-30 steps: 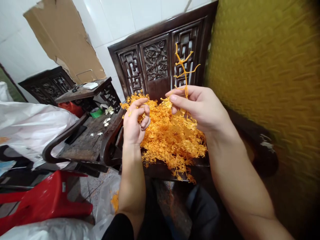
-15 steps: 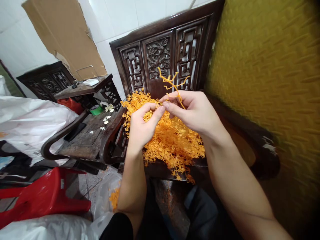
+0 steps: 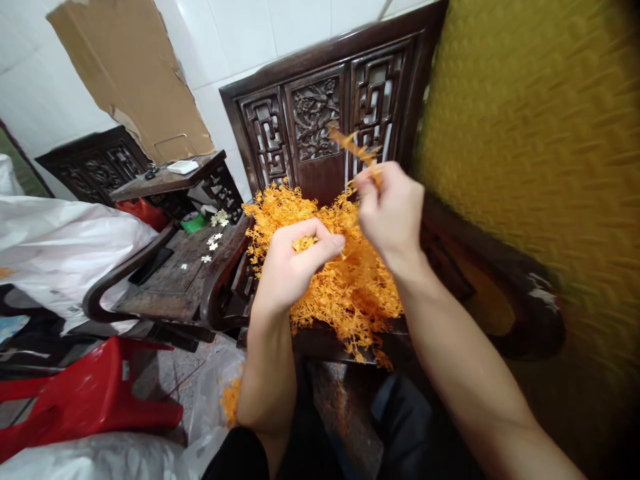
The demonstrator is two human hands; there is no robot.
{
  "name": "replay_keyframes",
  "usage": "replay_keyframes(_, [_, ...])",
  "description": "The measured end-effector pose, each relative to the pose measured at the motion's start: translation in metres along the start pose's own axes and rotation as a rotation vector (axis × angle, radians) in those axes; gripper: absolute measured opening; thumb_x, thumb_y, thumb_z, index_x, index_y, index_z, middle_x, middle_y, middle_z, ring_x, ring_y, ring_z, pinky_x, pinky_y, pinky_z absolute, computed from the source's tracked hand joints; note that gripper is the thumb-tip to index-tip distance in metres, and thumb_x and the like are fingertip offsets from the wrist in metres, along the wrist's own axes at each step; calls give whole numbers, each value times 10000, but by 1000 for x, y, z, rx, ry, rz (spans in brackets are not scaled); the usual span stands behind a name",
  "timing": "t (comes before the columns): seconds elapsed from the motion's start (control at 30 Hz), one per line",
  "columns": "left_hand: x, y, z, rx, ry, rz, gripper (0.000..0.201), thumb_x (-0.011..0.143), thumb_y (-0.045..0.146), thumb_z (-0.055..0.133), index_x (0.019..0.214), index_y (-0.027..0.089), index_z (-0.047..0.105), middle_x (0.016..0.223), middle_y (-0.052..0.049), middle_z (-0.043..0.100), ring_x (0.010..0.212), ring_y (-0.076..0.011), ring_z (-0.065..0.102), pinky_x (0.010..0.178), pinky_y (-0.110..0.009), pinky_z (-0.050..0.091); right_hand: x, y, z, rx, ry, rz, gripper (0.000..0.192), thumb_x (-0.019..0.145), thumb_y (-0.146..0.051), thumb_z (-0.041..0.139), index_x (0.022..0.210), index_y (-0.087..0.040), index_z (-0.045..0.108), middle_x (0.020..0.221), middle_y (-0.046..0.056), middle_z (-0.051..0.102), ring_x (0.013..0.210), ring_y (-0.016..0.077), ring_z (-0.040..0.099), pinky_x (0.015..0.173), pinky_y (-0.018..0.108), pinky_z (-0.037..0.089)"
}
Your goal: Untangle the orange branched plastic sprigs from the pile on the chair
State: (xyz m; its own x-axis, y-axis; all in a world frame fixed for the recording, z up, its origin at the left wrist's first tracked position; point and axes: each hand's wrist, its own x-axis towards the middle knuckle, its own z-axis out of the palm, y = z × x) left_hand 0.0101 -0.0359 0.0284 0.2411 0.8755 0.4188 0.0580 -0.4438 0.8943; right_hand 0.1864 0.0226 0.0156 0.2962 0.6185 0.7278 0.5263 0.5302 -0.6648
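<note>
My right hand [image 3: 393,207] is closed round an orange plastic-looking branched stem [image 3: 353,143], raised and blurred by motion. Lower and to the left, my left hand [image 3: 300,257] curls with thumb and forefinger close together. Inside its curl show small orange sprig pieces [image 3: 304,244]; how many it holds is hidden. Beneath both hands a large heap of orange artificial sprigs [image 3: 345,300] covers the seat of a dark carved wooden chair [image 3: 320,180]. Some sprigs hang over the seat's front edge.
To the left stands another wooden chair [image 3: 165,287] with white flower pieces [image 3: 214,241] and green tape [image 3: 193,221]. A red plastic stool [image 3: 100,387] and a clear bag [image 3: 207,380] with orange bits are on the floor. A yellow textured panel [image 3: 540,133] rises at right.
My hands have moved apart. The right hand has lifted up and right with the stem, now swung and blurred; the left hand has dropped slightly.
</note>
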Motion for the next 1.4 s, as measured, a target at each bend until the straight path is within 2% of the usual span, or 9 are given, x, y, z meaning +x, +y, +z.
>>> replay_keyframes(0.1, [-5,5,-5,7,32,-1,308,930,363,738,687,192,660,602,14,535,508,-80,375,465,-247,265,13,11,-13,254,-12,154,232,929,-414,678,815,-222,614,701,27,566,641,162,472,643,325,358])
replay_keyframes(0.33, [15,-15,-9,-320,104,-32,35,878,223,686,893,211,716,648,19,629,412,-44,388,386,-213,204,3,-20,-25,862,-683,372,405,831,-562,751,936,-257,507,653,-45,515,463,92,351,440,280,197])
replay_keyframes(0.43, [16,-15,-9,-356,59,-40,253,848,227,695,1098,244,737,644,32,637,392,-45,377,378,-212,217,0,-23,-20,972,-792,360,416,845,-558,748,942,-252,484,661,-50,535,427,74,346,410,280,174])
replay_keyframes(0.6, [15,-13,-9,-325,83,-47,190,840,224,641,1002,217,741,670,19,654,391,-46,423,385,-220,235,-1,-25,-17,952,-776,400,432,845,-571,752,960,-251,486,658,-48,526,451,75,357,419,278,189])
replay_keyframes(0.8, [17,-11,-12,-530,60,-98,176,797,228,668,896,228,522,895,1,747,367,-13,342,363,-219,158,-3,-27,-13,868,-730,421,496,790,-634,743,951,-255,466,627,-52,505,421,66,299,391,295,131])
replay_keyframes(1.03, [23,-16,-24,-704,46,-191,306,733,186,698,980,257,533,712,80,550,384,-17,251,383,-209,107,-2,-27,-7,816,-657,465,380,855,-543,725,933,-239,511,613,-47,511,448,73,352,384,282,151])
replay_keyframes(1.13, [24,-21,-22,-613,45,-183,375,790,249,716,1148,297,612,661,88,472,391,-32,221,389,-214,127,-2,-26,-6,815,-641,475,346,873,-518,718,916,-238,519,608,-51,515,426,70,335,390,289,139])
replay_keyframes(1.23, [24,-25,-17,-438,76,-136,276,865,457,780,1022,251,683,633,76,457,404,-32,243,400,-222,169,-3,-25,-4,787,-640,460,361,887,-546,716,913,-241,524,607,-49,526,430,76,331,412,296,146])
replay_keyframes(1.4, [24,-31,-11,-20,159,132,406,812,533,865,1075,236,780,923,-44,756,775,-151,682,702,-288,527,-7,-24,0,917,-677,360,371,866,-509,799,867,-213,575,581,-35,568,524,100,472,521,279,322])
